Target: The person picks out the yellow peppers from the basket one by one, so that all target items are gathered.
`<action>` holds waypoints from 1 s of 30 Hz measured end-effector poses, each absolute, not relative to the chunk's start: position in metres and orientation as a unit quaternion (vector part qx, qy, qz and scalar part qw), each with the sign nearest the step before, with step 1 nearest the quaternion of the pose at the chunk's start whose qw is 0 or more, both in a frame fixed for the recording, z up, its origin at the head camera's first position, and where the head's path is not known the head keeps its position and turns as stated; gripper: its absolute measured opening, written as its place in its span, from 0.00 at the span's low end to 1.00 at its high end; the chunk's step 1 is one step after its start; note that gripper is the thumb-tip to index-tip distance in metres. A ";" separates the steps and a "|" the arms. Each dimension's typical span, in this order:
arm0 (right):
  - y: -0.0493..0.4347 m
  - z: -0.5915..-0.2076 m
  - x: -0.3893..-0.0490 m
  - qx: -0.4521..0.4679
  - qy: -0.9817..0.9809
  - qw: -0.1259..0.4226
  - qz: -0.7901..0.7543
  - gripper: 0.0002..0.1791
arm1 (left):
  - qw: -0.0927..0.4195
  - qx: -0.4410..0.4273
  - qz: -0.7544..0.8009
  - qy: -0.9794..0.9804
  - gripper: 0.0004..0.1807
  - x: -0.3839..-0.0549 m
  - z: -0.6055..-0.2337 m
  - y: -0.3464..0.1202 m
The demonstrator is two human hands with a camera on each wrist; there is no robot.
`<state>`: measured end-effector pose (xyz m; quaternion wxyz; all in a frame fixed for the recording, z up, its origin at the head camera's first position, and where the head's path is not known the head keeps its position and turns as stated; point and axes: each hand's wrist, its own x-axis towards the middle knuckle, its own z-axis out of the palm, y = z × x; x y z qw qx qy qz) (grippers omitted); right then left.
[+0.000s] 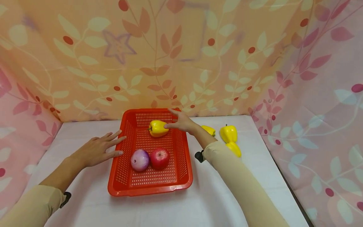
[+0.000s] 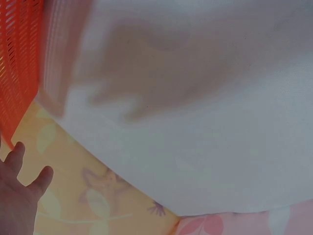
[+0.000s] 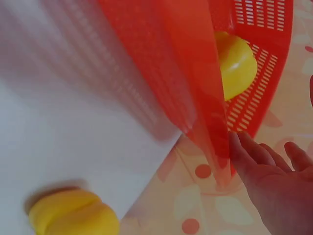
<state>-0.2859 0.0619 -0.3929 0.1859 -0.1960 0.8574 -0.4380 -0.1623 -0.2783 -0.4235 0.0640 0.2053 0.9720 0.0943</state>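
A red perforated plastic basket (image 1: 187, 176) stands on the white-covered table. Inside it, a yellow bell pepper (image 1: 157, 129) lies towards the back, while a purple onion (image 1: 140, 160) and a round red fruit (image 1: 160, 158) sit side by side nearer the front. My right hand (image 1: 182, 122) is over the back right rim with its fingers spread, the thumb tip close to the pepper. In the right wrist view, the pepper (image 3: 238, 66) shows partly behind the basket wall, and no fingers curl round it. My left hand (image 1: 97, 150) reaches to the left rim with spread fingers, holding nothing; contact with the rim cannot be told.
Right of the basket, three more yellow peppers lie on the table: one partly behind my right forearm (image 1: 209, 130), one upright-looking pepper (image 1: 228, 133) and another touching it (image 1: 234, 148). Patterned cloth (image 1: 170, 63) hangs behind and at both sides.
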 end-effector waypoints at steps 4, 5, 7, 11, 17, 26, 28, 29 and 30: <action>0.049 -0.401 -0.287 -0.176 0.864 0.195 -0.431 0.47 | 0.068 0.206 0.093 0.972 0.39 -0.162 -0.424 -0.279; 0.046 -0.403 -0.288 -0.173 0.864 0.197 -0.429 0.47 | 0.068 0.206 0.093 0.972 0.39 -0.162 -0.424 -0.279; 0.041 -0.406 -0.289 -0.167 0.866 0.202 -0.426 0.47 | 0.067 0.204 0.093 0.972 0.39 -0.162 -0.424 -0.280; 0.031 -0.413 -0.290 -0.149 0.878 0.197 -0.410 0.47 | 0.068 0.202 0.093 0.973 0.39 -0.163 -0.425 -0.281; 0.019 -0.420 -0.290 -0.116 0.886 0.187 -0.409 0.49 | 0.076 0.199 0.091 0.973 0.40 -0.165 -0.427 -0.283; 0.007 -0.434 -0.286 -0.085 0.872 0.197 -0.441 0.47 | 0.073 0.200 0.095 0.972 0.39 -0.164 -0.426 -0.282; 0.007 -0.440 -0.287 -0.082 0.875 0.194 -0.436 0.46 | 0.072 0.203 0.096 0.972 0.39 -0.164 -0.426 -0.282; 0.007 -0.443 -0.287 -0.083 0.878 0.191 -0.432 0.46 | 0.073 0.202 0.096 0.972 0.39 -0.164 -0.426 -0.282; 0.007 -0.446 -0.287 -0.083 0.878 0.189 -0.431 0.46 | 0.072 0.203 0.097 0.972 0.39 -0.164 -0.425 -0.282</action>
